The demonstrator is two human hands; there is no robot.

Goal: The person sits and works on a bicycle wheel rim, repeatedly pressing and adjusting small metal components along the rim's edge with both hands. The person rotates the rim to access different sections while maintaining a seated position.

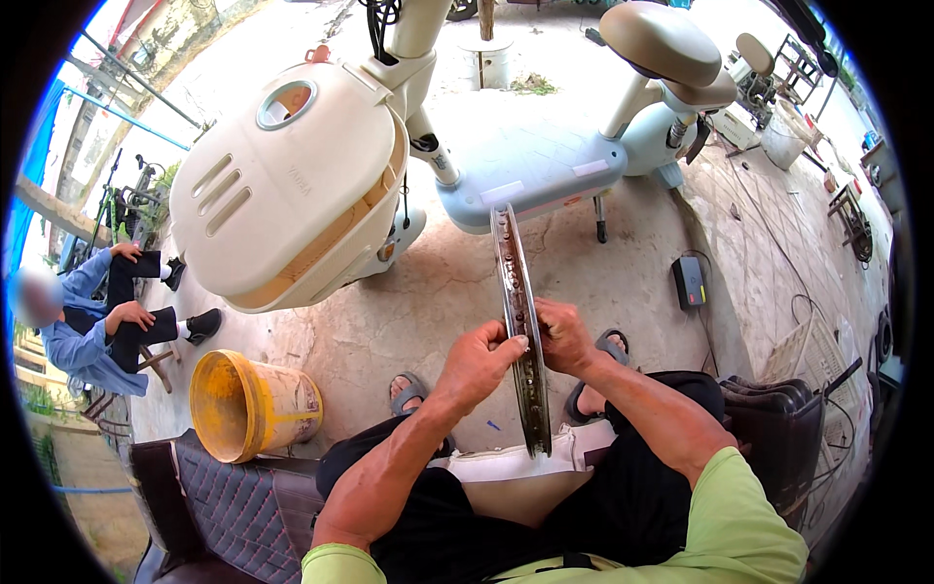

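Observation:
A bare metal wheel rim (513, 263), seen edge-on, stands upright between my knees. Its channel is brown and stained, with a row of spoke holes down the middle. My left hand (479, 365) is closed on the rim's left side, thumb lying over the edge. On the opposite side my right hand (564, 334) grips the rim slightly higher, its fingers partly hidden behind the metal. The lower end of the rim is just above a whitish, worn sheet (520, 465) across my lap. Its far end overlaps the scooter's footboard in view.
Ahead stands an electric scooter with a pale blue footboard (545, 161) and a cream front basket (282, 185). A yellow-stained bucket (255, 407) is at my left, beyond it a seated person (92, 311). A black box (689, 282) with a cable lies on the floor at right.

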